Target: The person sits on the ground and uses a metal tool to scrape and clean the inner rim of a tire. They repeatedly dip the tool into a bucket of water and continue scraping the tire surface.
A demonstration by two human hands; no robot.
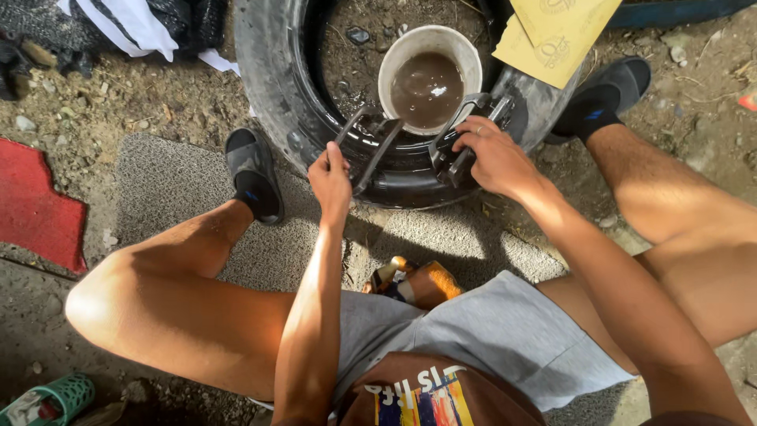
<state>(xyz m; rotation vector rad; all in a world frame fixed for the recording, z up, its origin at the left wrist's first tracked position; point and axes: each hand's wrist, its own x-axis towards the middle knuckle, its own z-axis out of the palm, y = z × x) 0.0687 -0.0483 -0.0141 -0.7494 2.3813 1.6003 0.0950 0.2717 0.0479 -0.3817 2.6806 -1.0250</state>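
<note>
Black rubber tire [292, 87] lies flat on dirt, just beyond the person's knees; it looks heavy and stiff. Left hand [330, 175] pinches a dark metal lever [377, 151]; right hand [493, 158] closes around a clamp tool [457, 146] on its near rim. A bucket of muddy water [428, 83] sits inside.

hands [331, 177] on metal part [453, 146], tire [272, 71], bucket [394, 59]
</note>
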